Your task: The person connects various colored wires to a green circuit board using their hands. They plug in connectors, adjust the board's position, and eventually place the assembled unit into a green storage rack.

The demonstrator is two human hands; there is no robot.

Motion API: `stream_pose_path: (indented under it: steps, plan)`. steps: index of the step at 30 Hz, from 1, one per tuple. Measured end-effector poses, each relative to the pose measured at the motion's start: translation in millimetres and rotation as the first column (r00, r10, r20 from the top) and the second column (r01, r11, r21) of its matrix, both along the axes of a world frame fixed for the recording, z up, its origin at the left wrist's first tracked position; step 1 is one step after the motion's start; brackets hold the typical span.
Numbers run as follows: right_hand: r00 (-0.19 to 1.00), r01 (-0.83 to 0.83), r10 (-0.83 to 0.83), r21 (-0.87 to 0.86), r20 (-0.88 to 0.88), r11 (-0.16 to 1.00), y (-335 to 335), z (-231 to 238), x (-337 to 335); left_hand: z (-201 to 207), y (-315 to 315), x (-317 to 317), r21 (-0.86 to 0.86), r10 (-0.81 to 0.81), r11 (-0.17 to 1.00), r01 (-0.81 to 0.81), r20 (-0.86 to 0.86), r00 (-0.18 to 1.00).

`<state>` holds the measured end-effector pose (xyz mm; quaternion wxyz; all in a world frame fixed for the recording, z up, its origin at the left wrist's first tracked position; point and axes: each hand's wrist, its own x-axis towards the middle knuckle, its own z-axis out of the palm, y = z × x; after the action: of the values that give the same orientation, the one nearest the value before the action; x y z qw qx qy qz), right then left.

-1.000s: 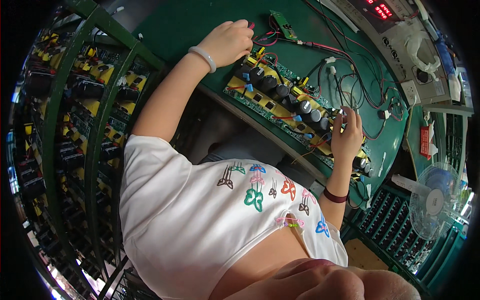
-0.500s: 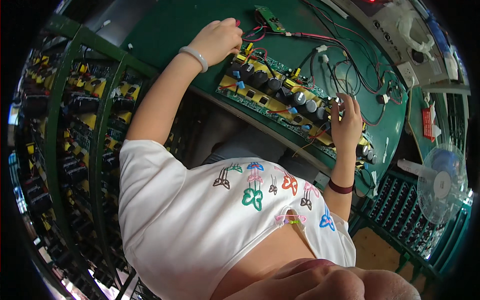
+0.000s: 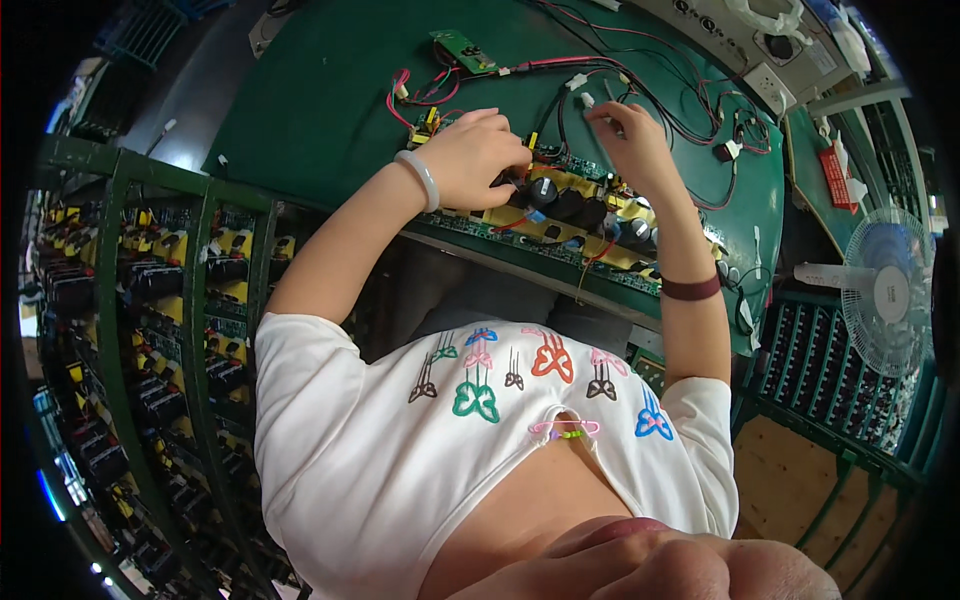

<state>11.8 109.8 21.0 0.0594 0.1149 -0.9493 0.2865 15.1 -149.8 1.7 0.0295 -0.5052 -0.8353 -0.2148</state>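
Racks [image 3: 160,172] hold boards [image 3: 153,248]; left grip [image 3: 472,160] half curled over circuit board [image 3: 562,228], right grip [image 3: 640,148] likewise, holds unclear.

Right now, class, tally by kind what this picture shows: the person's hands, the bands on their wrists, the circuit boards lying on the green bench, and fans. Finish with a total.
Hands: 2 (left hand, right hand)
Wrist bands: 2 (pale bangle, dark red band)
Circuit boards: 2 (long board, small green board)
Fan: 1
Total: 7
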Motion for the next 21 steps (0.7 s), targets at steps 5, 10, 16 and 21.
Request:
stream_pose_path:
  steps: [5, 10, 16, 21]
  plan:
    - [0.981, 0.074, -0.093, 0.113, 0.172, 0.991, -17.5, -11.6, -10.6, 14.1, -7.5, -9.6, -0.001, -0.067, 0.998, 0.067, 0.122, 0.99]
    - [0.987, -0.045, 0.04, 0.024, 0.158, 0.999, -18.1, -21.2, -13.6, -8.4, -16.8, -32.9, 0.452, -0.024, 0.837, -0.309, 0.595, 0.804]
    - [0.991, -0.074, 0.087, -0.128, 0.105, 0.989, -15.6, -21.3, -0.7, -6.2, 12.1, -50.9, 0.374, 0.166, 0.768, -0.52, 0.668, 0.725]
    - [0.983, -0.143, 0.155, -0.115, 0.102, 0.983, -15.1, -14.6, 1.4, -10.2, 37.7, -69.9, 0.472, -0.042, 0.767, -0.435, 0.714, 0.699]
